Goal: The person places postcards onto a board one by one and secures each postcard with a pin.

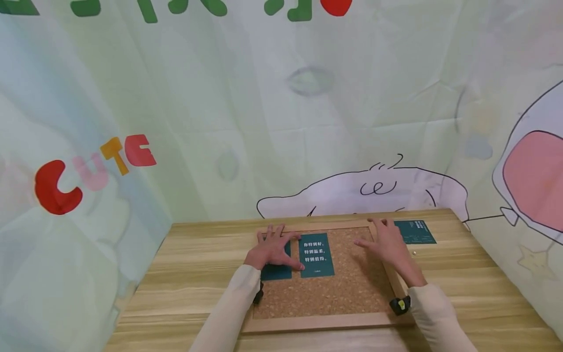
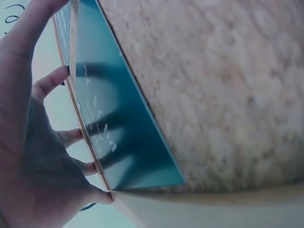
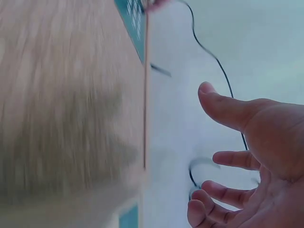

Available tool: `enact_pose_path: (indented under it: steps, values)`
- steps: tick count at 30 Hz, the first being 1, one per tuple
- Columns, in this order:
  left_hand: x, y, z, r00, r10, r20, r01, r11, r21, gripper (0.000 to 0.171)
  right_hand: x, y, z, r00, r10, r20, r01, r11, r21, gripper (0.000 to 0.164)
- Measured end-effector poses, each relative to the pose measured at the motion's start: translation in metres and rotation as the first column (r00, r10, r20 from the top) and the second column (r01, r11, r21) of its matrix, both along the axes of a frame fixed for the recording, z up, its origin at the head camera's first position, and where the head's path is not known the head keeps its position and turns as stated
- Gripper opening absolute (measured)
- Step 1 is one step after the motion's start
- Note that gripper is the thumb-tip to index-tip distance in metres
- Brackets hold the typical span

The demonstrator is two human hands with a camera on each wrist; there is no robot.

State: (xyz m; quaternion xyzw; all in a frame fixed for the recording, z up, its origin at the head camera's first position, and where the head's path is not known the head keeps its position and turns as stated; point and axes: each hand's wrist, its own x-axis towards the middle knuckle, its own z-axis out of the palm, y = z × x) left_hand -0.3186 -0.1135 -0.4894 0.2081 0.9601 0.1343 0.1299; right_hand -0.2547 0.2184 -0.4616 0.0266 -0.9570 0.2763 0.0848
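Note:
A wood-framed cork board [image 1: 352, 293] lies on the table with two dark green cards on it. My left hand [image 1: 273, 248] spreads its fingers over the left card [image 1: 278, 274], partly hiding it. In the left wrist view its fingertips [image 2: 73, 137] are by the far frame edge, beyond that card [image 2: 123, 137]. Just to the right is the second card [image 1: 316, 266], printed with white characters. My right hand [image 1: 389, 247] hovers at the board's right side, fingers apart and holding nothing; the right wrist view shows its palm [image 3: 280, 137].
Another green card [image 1: 415, 232] lies on the table [image 1: 457, 274], right of the board behind my right hand. A tiny pale object [image 1: 414, 253], too small to identify, is near it. A printed curtain [image 1: 308, 122] hangs behind the table and along its sides.

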Motion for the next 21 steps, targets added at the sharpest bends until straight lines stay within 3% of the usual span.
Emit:
enact_pose_path:
  steps: [5,11,21]
  values:
    - [0.000,-0.002,0.000,1.000,-0.001,0.002,0.001,1.000,0.002,0.092,0.015,0.043,0.003,1.000,-0.013,-0.013,0.013,1.000,0.018,0.079]
    - [0.001,-0.001,0.000,1.000,0.003,0.011,-0.003,1.000,0.011,0.093,0.031,0.086,-0.016,1.000,0.012,-0.019,-0.012,1.000,0.023,0.072]
    - [0.001,-0.001,-0.001,1.000,0.001,-0.003,-0.001,1.000,0.006,0.093,0.043,0.114,-0.037,0.996,-0.003,0.094,-0.003,0.998,0.061,0.052]
